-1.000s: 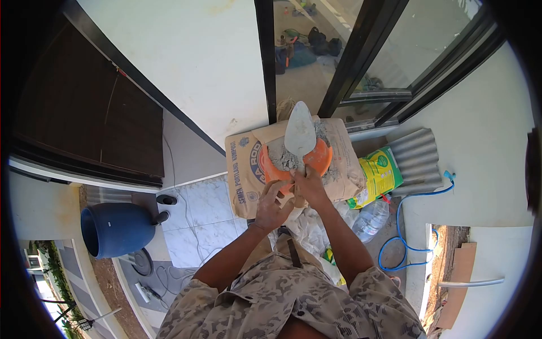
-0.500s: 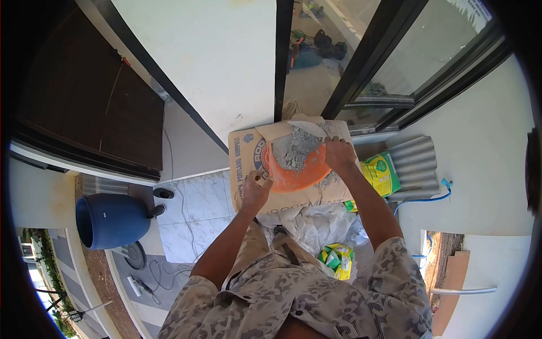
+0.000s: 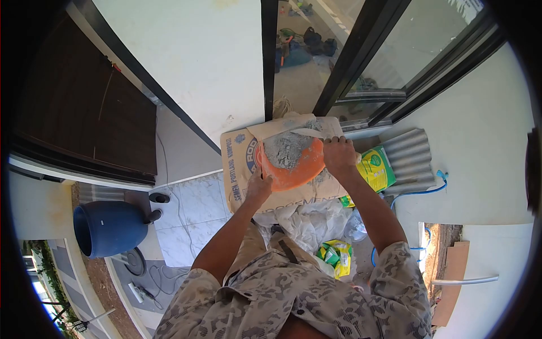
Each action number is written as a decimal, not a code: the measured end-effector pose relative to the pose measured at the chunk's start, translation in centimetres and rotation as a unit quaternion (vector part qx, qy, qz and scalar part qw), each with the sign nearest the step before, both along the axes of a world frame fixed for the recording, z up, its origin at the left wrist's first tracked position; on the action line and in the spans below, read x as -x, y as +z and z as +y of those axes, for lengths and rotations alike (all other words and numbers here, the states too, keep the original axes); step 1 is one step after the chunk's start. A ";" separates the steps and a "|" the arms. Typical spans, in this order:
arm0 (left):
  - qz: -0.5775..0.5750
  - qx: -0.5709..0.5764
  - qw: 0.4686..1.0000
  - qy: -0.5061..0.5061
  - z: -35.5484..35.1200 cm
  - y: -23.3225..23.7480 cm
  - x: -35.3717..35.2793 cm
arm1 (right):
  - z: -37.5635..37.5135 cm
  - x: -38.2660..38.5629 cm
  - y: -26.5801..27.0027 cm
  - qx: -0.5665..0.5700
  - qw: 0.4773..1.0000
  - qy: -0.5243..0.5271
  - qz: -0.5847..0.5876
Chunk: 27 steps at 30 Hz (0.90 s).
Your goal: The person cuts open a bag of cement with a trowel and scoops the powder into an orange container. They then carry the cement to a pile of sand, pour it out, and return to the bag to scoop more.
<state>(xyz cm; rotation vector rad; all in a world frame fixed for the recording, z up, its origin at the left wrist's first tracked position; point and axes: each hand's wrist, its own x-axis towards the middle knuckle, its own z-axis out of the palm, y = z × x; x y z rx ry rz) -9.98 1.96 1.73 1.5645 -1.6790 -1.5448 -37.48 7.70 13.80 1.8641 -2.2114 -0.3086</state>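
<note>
An orange basin (image 3: 296,176) with grey cement powder (image 3: 285,150) in it is tilted in the torn top of a paper cement bag (image 3: 240,164). My left hand (image 3: 259,186) is closed at the basin's left rim, its fingertips partly hidden. At the right rim my right hand (image 3: 340,153) is closed, knuckles up, gripping the edge. A torn paper flap lies over the powder's far side, close to my right fingers.
A yellow-green sack (image 3: 375,169) and grey corrugated sheets (image 3: 409,161) lie to the right. Crumpled white sacking (image 3: 316,223) and a yellow-green bag (image 3: 337,257) are below the cement bag. A blue barrel (image 3: 110,227) stands left. Glass door panels rise behind.
My left fingers have closed onto the basin's left rim. The basin has shifted slightly within the bag, and the paper flap now covers more of the powder's far edge. The view has shifted slightly.
</note>
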 end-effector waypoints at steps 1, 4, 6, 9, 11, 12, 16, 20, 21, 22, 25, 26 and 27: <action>0.004 -0.024 1.000 0.003 0.1 1.5 0.3 | -0.8 0.0 -0.4 -0.010 1.000 0.000 -0.003; -0.002 -0.017 1.000 -0.003 0.1 2.6 0.7 | -2.7 0.7 -2.3 0.011 0.999 0.043 0.000; -0.019 0.062 0.998 -0.026 -0.1 -0.1 0.6 | -3.4 0.9 -3.0 0.010 0.996 0.083 0.002; -0.001 0.096 0.995 -0.031 -0.1 -1.0 0.7 | -4.2 0.9 -2.9 -0.051 0.990 0.128 -0.021; 0.002 0.094 0.995 -0.030 -0.1 -1.1 0.8 | -4.5 0.8 -2.7 -0.113 0.979 0.153 -0.072; -0.001 0.092 0.995 -0.029 -0.2 -0.5 0.9 | -4.3 0.6 -2.7 -0.105 0.979 0.162 -0.058; -0.020 0.065 0.997 -0.029 -0.1 0.4 1.2 | -1.4 -0.5 -3.8 -0.062 0.983 0.174 -0.021; -0.019 0.061 0.998 -0.016 0.2 1.7 1.4 | 0.6 -1.9 -3.7 -0.080 0.985 0.153 0.003; -0.011 0.040 0.999 -0.010 0.3 2.1 1.4 | 1.3 -2.5 -3.7 -0.057 0.986 0.153 0.013; -0.004 0.019 1.000 -0.003 0.4 2.6 1.4 | 2.0 -3.0 -3.6 -0.034 0.988 0.152 0.022; 0.000 -0.031 0.999 -0.011 -0.2 2.3 1.0 | 3.7 -3.3 -3.6 -0.009 0.989 0.147 0.018; -0.016 -0.038 0.999 -0.028 -0.8 1.8 0.9 | 4.0 -3.1 -3.6 -0.009 0.989 0.145 0.011; -0.033 -0.046 0.997 -0.046 -1.1 2.1 0.8 | 4.4 -3.1 -3.3 -0.003 0.991 0.130 0.004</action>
